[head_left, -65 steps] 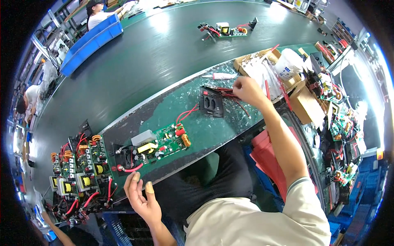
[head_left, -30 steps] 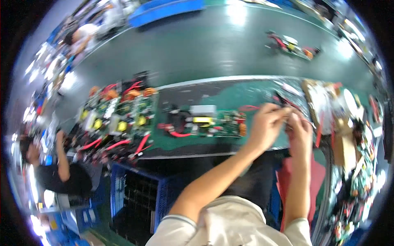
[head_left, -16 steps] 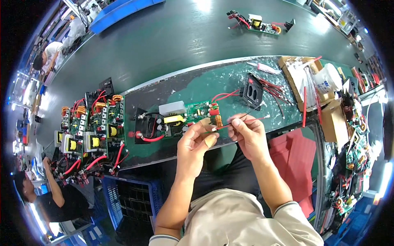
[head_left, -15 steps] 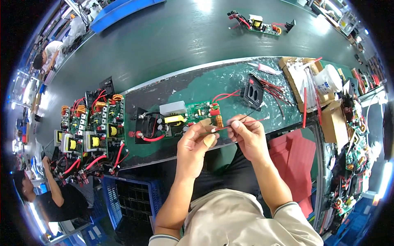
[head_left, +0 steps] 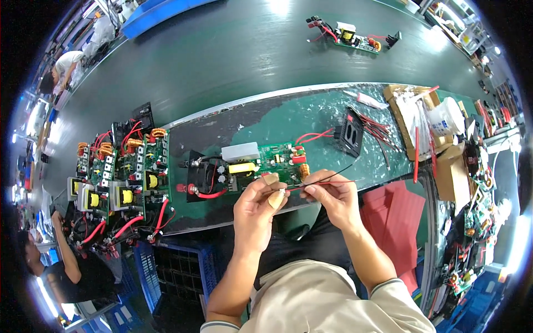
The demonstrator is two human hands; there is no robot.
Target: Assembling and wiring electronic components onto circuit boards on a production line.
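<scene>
My left hand [head_left: 254, 213], with beige wraps on its thumb and a finger, pinches a small white connector [head_left: 282, 191]. Close beside it, my right hand [head_left: 334, 203] has thumb and forefinger closed on a thin red and black wire pair [head_left: 327, 182] that runs to the connector. The wires' loose ends trail to the right. Just beyond my fingers lies a green circuit board [head_left: 276, 157] with a copper coil, a grey block and a yellow transformer. Red leads join it to a black socket panel [head_left: 348, 132]. At its left end sits a black end plate with a thick red cable.
Several finished-looking boards [head_left: 119, 175] stand at the left. Loose red wires [head_left: 380, 132], a glue tube [head_left: 371, 100] and a cardboard tray [head_left: 404, 105] are at the right. Another board [head_left: 355, 40] lies on the far belt. A blue crate [head_left: 145, 272] stands below; co-workers sit at the left.
Both hands have shifted slightly down and toward me, still pinching the connector and wires. The wires' loose ends have swung lower. The view has moved a little.
</scene>
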